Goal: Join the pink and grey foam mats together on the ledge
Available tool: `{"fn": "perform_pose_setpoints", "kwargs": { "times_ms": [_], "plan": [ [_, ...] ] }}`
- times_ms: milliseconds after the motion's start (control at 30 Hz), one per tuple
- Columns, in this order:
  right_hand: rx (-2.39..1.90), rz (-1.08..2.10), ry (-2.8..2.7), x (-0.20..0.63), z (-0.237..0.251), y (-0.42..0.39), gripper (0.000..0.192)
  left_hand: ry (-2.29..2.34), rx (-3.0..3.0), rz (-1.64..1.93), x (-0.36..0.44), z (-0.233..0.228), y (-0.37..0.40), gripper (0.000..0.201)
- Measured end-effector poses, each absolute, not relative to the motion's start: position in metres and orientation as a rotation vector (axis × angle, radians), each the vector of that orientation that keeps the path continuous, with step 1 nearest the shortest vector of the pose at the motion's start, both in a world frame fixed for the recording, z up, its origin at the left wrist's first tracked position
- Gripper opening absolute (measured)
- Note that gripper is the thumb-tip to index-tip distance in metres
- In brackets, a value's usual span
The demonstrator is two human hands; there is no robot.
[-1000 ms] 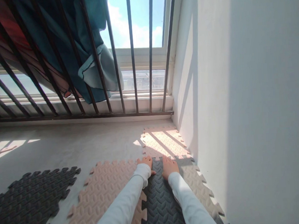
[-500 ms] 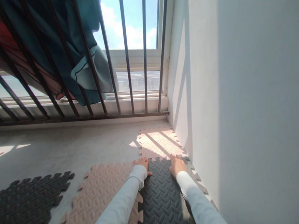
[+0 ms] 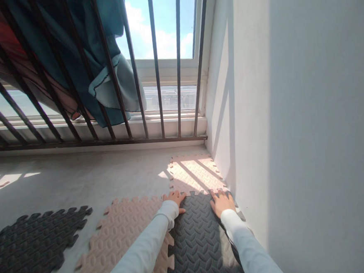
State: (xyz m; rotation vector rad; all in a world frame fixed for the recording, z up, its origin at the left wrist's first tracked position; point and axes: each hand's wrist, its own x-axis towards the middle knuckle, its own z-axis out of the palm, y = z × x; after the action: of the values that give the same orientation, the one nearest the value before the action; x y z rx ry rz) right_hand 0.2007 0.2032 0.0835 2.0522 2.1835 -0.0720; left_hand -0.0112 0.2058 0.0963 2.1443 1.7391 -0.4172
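A dark grey foam mat tile [image 3: 197, 235] with a raised tread pattern lies on the floor in front of me. Its far edge meets the toothed near edge of a sunlit pink foam tile [image 3: 192, 175]; whether the teeth are fully locked I cannot tell. My left hand [image 3: 175, 199] rests open at the grey tile's far left corner, fingers spread near the seam. At the far right corner, close to the wall, my right hand [image 3: 223, 202] lies open with its fingers fanned out. Another pink tile [image 3: 126, 227] is left of the grey one, partly under my left sleeve.
A separate dark foam tile [image 3: 31, 251] lies at the far left. The white wall [image 3: 251, 148] rises close on the right. Beyond the grey floor [image 3: 87, 172] stand dark railing bars [image 3: 159, 92] before a window, with blue-green cloth [image 3: 112, 79] hanging there.
My right hand has shifted a little to the right, and its fingers have spread flatter. The fingers of my left hand have opened slightly over the corner. Both tiles look unmoved.
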Motion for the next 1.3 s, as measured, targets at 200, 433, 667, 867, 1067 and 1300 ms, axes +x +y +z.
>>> {"fn": "perform_pose_setpoints", "kwargs": {
  "times_ms": [200, 433, 667, 867, 1067, 1300],
  "plan": [
    [2.054, -0.076, 2.167, 0.200, 0.082, 0.202, 0.048, 1.698, 2.138, -0.487, -0.008, 0.105, 0.219, 0.078],
    [2.024, -0.077, 2.177, 0.192, 0.085, 0.204, 0.052, 1.720, 2.125, -0.579, 0.000, 0.107, 0.224, 0.079],
    [2.030, -0.082, 2.143, 0.189, 0.087, 0.208, 0.051, 1.709, 2.175, -0.539, -0.001, 0.113, 0.220, 0.083],
    [2.034, -0.084, 2.149, 0.190, 0.086, 0.207, 0.052, 1.731, 2.209, -0.554, 0.022, 0.105, 0.217, 0.088],
    [2.025, -0.098, 2.165, 0.190, 0.087, 0.204, 0.055, 1.739, 2.088, -0.546, 0.032, 0.101, 0.223, 0.095],
    [2.046, -0.118, 2.155, 0.188, 0.084, 0.207, 0.064, 1.709, 2.144, -0.560, 0.029, 0.101, 0.223, 0.090]
  ]
}}
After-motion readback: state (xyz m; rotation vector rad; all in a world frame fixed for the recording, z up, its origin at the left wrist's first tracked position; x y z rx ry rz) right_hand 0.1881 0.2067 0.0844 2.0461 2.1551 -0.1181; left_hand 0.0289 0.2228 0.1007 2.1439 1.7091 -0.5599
